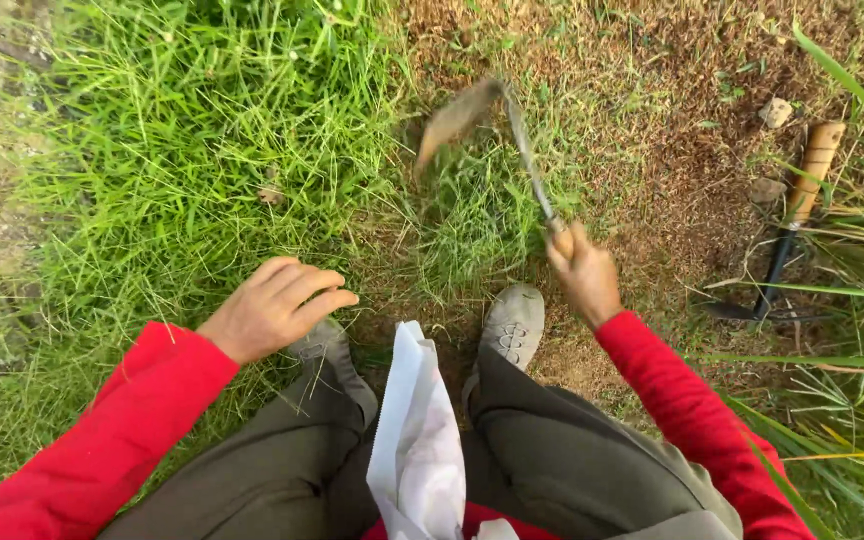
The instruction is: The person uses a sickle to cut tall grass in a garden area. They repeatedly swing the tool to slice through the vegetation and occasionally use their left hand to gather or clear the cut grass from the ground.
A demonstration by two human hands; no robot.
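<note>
My right hand (584, 275) grips the handle of a small hand hoe (512, 130), whose thin metal shaft rises away from me to a blurred blade above a grass tuft (472, 215). My left hand (274, 305) rests over my left knee, fingers loosely curled, holding nothing. Both arms wear red sleeves. I squat in olive trousers, with two grey shoes (512, 325) on the ground between the hands.
A second tool with a wooden handle (810, 175) and dark shaft lies on bare brown soil at the right. Thick green grass (172, 130) covers the left side. A white cloth (417, 440) hangs between my knees. Small stones (775, 112) lie nearby.
</note>
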